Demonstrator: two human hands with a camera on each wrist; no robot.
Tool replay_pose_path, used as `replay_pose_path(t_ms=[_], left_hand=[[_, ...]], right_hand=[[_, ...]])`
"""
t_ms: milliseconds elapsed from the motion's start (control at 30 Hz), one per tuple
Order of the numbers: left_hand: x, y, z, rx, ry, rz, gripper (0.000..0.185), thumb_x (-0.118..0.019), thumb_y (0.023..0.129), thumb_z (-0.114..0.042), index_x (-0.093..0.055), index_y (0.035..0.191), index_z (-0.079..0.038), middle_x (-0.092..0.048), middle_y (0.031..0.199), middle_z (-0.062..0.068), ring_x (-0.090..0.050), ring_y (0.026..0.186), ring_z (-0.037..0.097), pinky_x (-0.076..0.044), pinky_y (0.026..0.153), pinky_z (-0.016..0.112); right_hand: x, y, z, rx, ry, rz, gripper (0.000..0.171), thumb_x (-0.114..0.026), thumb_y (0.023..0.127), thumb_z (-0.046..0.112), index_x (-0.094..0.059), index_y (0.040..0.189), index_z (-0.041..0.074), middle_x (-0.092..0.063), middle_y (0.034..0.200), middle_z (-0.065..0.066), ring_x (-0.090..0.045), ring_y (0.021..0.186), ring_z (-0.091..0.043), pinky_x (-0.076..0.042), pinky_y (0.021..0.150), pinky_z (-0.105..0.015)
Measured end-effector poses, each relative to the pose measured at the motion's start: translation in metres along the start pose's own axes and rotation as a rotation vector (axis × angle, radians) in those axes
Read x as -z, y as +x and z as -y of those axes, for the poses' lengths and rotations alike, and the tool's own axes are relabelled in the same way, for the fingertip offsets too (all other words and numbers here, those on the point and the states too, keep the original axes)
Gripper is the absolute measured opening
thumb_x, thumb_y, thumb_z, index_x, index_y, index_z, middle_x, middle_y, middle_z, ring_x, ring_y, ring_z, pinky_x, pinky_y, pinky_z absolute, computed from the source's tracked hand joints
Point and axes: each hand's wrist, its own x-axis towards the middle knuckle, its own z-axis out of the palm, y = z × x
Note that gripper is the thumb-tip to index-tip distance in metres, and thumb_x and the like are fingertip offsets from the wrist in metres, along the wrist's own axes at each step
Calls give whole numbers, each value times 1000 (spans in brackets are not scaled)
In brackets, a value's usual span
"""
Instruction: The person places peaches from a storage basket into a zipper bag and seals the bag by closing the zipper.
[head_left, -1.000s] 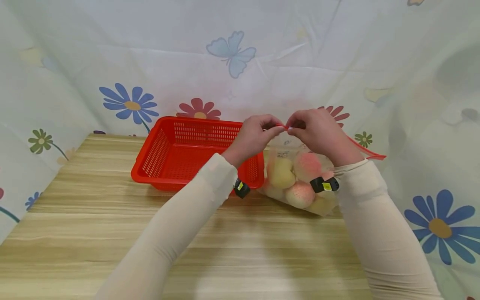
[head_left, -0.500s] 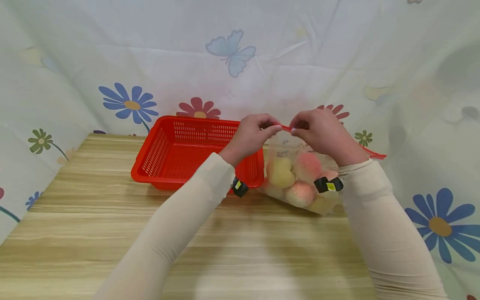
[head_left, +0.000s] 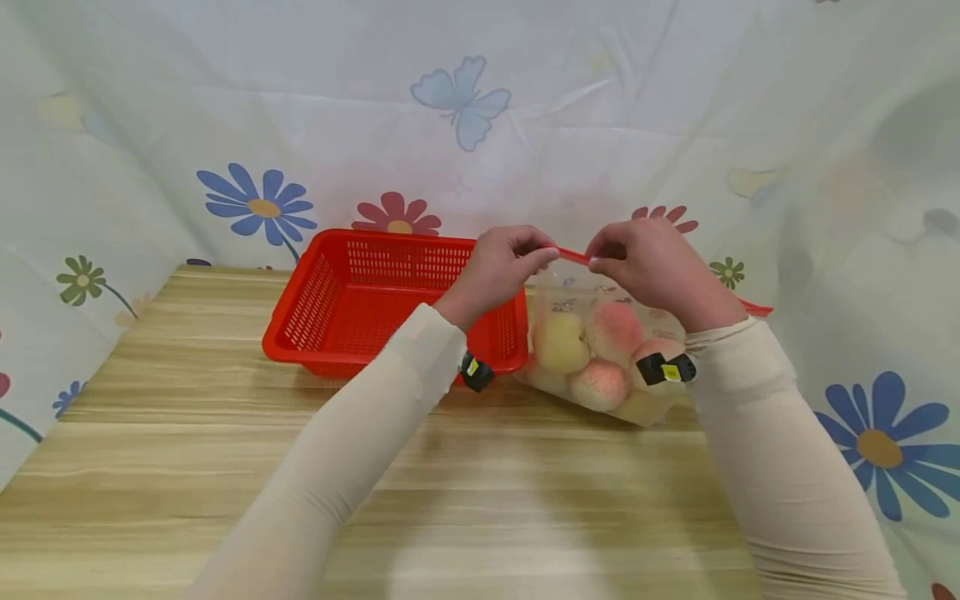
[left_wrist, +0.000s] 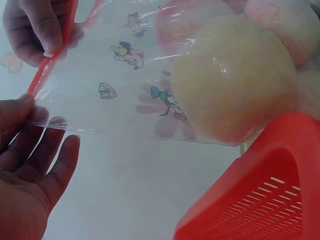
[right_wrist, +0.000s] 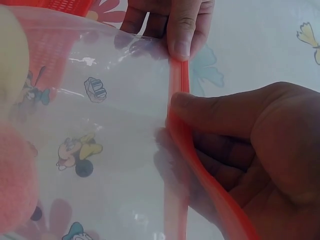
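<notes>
A clear zip bag (head_left: 600,350) printed with cartoon figures stands on the wooden table (head_left: 225,467), holding several peaches (head_left: 558,343). Its red zip strip (head_left: 573,256) runs along the top. My left hand (head_left: 504,271) pinches the strip's left part (left_wrist: 42,75) between thumb and fingers. A short way along it, my right hand (head_left: 645,265) pinches the same strip (right_wrist: 176,115), thumb on the near side. The two hands are close together above the bag. Pale peaches (left_wrist: 235,95) press against the plastic in the left wrist view.
An empty red slotted basket (head_left: 360,304) sits directly left of the bag, touching it. A flower-and-butterfly patterned cloth (head_left: 465,100) hangs behind and around the table. Bare wooden tabletop stretches toward me.
My hands have drawn slightly apart along the red strip: the right one shifted a little to the right, and more strip shows between them. The bag and basket stay put.
</notes>
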Motion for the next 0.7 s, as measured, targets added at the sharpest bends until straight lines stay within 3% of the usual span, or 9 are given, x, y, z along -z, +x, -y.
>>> replay_pose_path(t_ms=[367,700], left_hand=[[1,0,2,-7,4,0,16,-64,92,-32,-70,101,-20,-66,95,3,-57,86,18,-54,76,27],[2,-1,3,-4,9,2,16,-64,92,-32,-70,102,-20,-68,103,8,-58,87,18,-56,81,35]], right_hand=[[1,-5,-6,25,-20,-6,6,-66,90,10,-70,94,8,-72,81,-7,-67,76,-20,-48,81,-44],[4,-10,-8,25,-2,-3,11,-66,90,11,-71,99,7,-73,88,-11,-69,84,-23,-50,84,-46]])
